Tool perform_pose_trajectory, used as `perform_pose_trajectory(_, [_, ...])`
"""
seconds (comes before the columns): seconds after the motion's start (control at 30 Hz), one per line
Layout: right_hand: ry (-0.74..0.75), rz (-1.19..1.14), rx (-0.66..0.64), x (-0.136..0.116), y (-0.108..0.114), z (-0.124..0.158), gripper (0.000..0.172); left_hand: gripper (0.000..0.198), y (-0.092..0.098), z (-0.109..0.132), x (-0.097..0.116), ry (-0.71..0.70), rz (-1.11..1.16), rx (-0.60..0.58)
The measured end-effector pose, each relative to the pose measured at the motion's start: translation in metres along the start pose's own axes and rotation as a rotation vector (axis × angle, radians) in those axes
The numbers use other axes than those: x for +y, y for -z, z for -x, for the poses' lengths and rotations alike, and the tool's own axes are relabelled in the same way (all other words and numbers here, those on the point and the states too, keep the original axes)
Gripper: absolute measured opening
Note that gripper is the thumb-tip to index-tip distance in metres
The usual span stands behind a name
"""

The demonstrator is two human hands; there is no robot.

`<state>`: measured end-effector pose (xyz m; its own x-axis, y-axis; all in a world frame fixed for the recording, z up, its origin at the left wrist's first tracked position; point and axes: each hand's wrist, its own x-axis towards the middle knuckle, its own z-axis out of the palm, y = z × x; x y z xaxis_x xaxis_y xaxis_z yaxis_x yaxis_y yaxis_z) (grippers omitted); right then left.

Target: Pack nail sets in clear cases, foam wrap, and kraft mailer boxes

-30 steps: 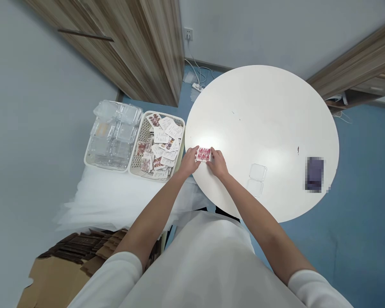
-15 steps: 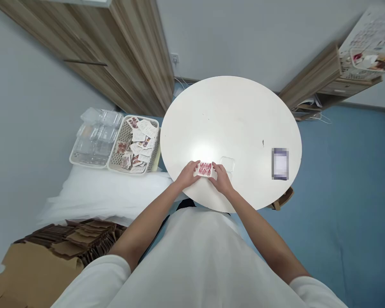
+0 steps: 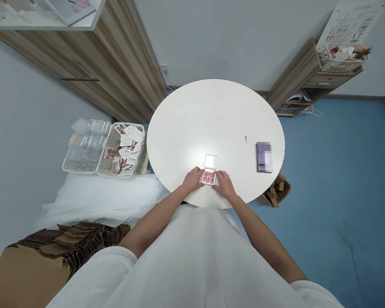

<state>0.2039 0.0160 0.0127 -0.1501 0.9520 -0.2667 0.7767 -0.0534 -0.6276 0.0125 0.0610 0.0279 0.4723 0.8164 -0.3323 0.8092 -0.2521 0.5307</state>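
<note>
A card with rows of red nail-shaped pieces (image 3: 208, 177) lies at the near part of the white round table (image 3: 218, 115), in or over the base of a clear plastic case. The case's transparent lid (image 3: 211, 161) stands open on the far side of the card. My left hand (image 3: 193, 179) grips the card's left edge with its fingertips. At the right edge, my right hand (image 3: 224, 184) has its fingers closed on the card. Whether the fingers also pinch the case is too small to tell.
A purple packet (image 3: 263, 157) lies on the table's right side. Left of the table are a basket of cards (image 3: 143, 147) and a tray of clear cases (image 3: 80, 171). A cardboard box (image 3: 283, 194) is below right, folded cardboard (image 3: 28, 269) lower left.
The card has moved from beside the clear case to its base, with both hands still on it. The open lid now shows beyond the card, and the whole view has shifted.
</note>
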Motion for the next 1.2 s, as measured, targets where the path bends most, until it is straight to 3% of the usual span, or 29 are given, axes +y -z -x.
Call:
perform_pose_trajectory(0.37, [0.011,0.075,0.002,0.002,-0.003,-0.009,0.064,0.058,-0.007,-0.011,-0.004,-0.034,0.116,0.006])
perform_pose_trajectory(0.9, [-0.011,0.033,0.013,0.004,-0.003,-0.005,0.07,0.065,-0.013,-0.003,-0.007,-0.066,0.174,0.031])
perform_pose_trajectory(1.0, [-0.052,-0.06,0.023,0.002,-0.003,-0.001,0.071,0.063,-0.014,0.002,-0.006,0.005,0.266,0.057])
perform_pose_trajectory(1.2, [-0.331,-0.509,0.059,-0.006,-0.007,0.004,0.073,0.045,-0.018,0.007,-0.003,0.223,0.521,0.051])
